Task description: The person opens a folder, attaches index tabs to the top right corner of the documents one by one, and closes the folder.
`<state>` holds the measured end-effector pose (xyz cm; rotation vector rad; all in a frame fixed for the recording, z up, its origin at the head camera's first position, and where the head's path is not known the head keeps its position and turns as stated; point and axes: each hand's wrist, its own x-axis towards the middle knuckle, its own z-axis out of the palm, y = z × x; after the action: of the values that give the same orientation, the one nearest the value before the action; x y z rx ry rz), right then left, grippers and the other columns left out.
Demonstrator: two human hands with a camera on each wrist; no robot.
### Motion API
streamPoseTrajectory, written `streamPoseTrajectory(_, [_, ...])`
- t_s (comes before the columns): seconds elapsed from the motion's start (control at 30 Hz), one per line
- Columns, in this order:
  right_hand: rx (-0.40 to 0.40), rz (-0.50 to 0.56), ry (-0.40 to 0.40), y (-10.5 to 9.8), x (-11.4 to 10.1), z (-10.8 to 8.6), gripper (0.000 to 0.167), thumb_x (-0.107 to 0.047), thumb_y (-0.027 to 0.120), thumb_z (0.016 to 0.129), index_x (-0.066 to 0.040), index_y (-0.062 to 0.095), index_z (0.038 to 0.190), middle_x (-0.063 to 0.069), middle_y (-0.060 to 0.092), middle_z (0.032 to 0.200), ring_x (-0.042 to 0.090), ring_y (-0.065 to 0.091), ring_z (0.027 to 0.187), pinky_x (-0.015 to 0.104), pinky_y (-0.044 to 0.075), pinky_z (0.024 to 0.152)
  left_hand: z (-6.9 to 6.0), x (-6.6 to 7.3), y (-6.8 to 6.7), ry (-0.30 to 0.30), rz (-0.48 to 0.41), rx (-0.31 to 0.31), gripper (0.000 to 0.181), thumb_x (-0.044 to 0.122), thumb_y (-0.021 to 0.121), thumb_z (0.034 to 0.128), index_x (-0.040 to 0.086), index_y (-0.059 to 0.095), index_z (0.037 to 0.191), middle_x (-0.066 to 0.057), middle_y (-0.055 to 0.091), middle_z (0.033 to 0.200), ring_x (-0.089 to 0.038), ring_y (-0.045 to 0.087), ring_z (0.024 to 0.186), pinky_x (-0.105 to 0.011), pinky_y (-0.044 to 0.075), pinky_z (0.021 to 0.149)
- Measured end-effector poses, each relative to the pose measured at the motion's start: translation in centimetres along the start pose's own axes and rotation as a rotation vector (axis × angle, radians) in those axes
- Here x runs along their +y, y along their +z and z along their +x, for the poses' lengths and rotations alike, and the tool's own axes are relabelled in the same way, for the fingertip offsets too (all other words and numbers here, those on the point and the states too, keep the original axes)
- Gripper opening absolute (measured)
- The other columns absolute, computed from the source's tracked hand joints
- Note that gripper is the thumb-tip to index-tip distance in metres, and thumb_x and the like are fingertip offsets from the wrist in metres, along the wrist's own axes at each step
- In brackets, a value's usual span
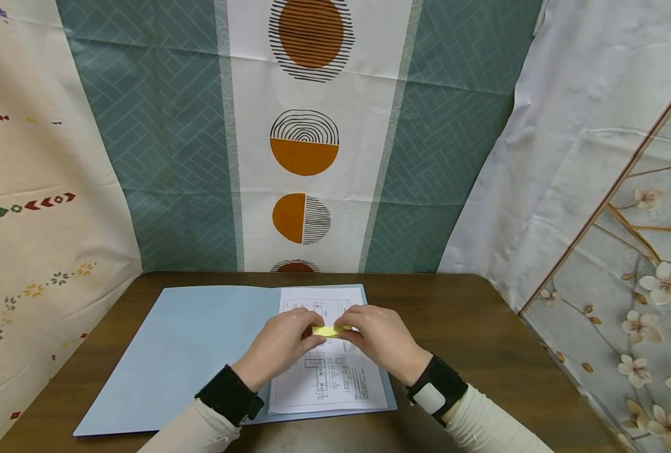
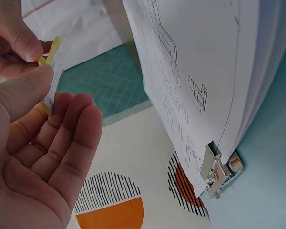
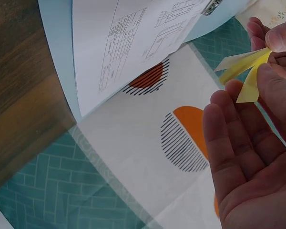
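Both hands meet over the printed sheets (image 1: 326, 384) in the open blue folder (image 1: 199, 352). Between them is a small yellow paper strip (image 1: 326, 331). The left hand (image 1: 283, 345) pinches its left end between thumb and fingers, and the right hand (image 1: 382, 340) pinches the right end. In the right wrist view the yellow strips (image 3: 248, 86) fan apart between the fingertips. A pale face with faint lines shows on the strip (image 2: 52, 90) in the left wrist view. A metal clip (image 2: 217, 171) holds the stack of sheets in the folder.
The folder lies on a brown wooden table (image 1: 482, 365), its bare cover spread to the left. Behind the table hangs a patterned cloth (image 1: 199, 157), with a pale floral cloth (image 1: 641, 251) at the right. Dark bands circle both wrists.
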<state>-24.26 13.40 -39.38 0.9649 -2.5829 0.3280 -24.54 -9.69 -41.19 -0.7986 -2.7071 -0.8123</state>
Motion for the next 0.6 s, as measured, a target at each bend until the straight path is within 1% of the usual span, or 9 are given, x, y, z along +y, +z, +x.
streamPoseTrajectory(0.13, [0.027, -0.029, -0.034, -0.10, 0.01, -0.01, 0.022, -0.015, 0.094, 0.089, -0.019, 0.087, 0.110, -0.006, 0.082, 0.104, 0.012, 0.076, 0.093, 0.030, 0.062, 0.086, -0.02, -0.02, -0.03, 0.008, 0.006, -0.002, 0.016, 0.016, 0.091, 0.0941, 0.015, 0.080, 0.106, 0.009, 0.060, 0.083, -0.011, 0.054, 0.074, -0.028, 0.048, 0.066])
streamPoseTrajectory(0.33, [0.078, -0.084, -0.091, 0.08, 0.16, 0.04, 0.026, -0.011, 0.097, 0.085, -0.019, 0.088, 0.109, -0.005, 0.081, 0.109, 0.014, 0.076, 0.101, 0.031, 0.062, 0.090, -0.05, -0.04, 0.01, -0.005, 0.000, -0.012, 0.015, 0.015, 0.090, 0.0945, 0.014, 0.080, 0.106, 0.009, 0.061, 0.083, -0.011, 0.055, 0.074, -0.028, 0.049, 0.067])
streamPoseTrajectory(0.43, [0.091, -0.101, -0.108, 0.12, 0.19, 0.09, 0.027, -0.012, 0.098, 0.084, -0.019, 0.088, 0.108, -0.005, 0.082, 0.106, 0.013, 0.076, 0.097, 0.031, 0.063, 0.089, -0.07, -0.01, 0.03, -0.012, -0.006, -0.016, 0.016, 0.015, 0.090, 0.0942, 0.014, 0.080, 0.106, 0.008, 0.062, 0.084, -0.012, 0.055, 0.074, -0.028, 0.049, 0.067])
streamPoseTrajectory(0.6, [0.115, -0.099, -0.123, 0.07, 0.29, 0.05, 0.029, -0.010, 0.099, 0.081, -0.018, 0.088, 0.107, -0.006, 0.083, 0.100, 0.012, 0.078, 0.089, 0.030, 0.063, 0.083, -0.05, 0.09, 0.03, -0.002, -0.011, -0.017, 0.016, 0.015, 0.091, 0.0939, 0.014, 0.080, 0.106, 0.008, 0.063, 0.084, -0.012, 0.056, 0.075, -0.028, 0.050, 0.068])
